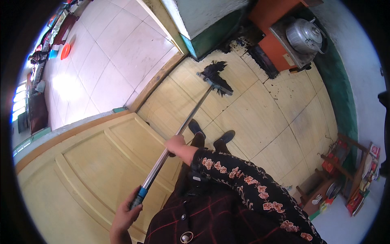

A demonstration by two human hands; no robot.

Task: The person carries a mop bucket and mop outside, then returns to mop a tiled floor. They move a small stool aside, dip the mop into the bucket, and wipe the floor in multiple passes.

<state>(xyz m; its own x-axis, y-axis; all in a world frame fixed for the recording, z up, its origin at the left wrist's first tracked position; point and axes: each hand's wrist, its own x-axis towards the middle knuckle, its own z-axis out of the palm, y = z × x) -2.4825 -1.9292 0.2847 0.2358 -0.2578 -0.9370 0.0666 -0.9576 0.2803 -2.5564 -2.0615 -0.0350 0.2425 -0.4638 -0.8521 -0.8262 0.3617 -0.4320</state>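
Observation:
A mop with a metal pole [190,117] runs from the lower left up to its dark, wet-looking strip head [217,76], which lies on the yellowish tiled floor [253,122]. My left hand [130,210] is closed around the blue grip at the pole's top end. Farther down the pole, my right hand [176,145] wraps around the metal shaft. The mop head is spread near the corner of the green-based wall, and its grey clamp bar sits tilted across the dark strips. Both my feet, in dark shoes [225,137], stand behind the mop head.
A wooden door [100,152] stands at my left, beside a wooden threshold [158,80] and a pale tiled room. At the upper right, a metal kettle [303,35] rests on an orange stove [271,48] with black dirt around its base. Wooden shelving [323,186] holds items at lower right.

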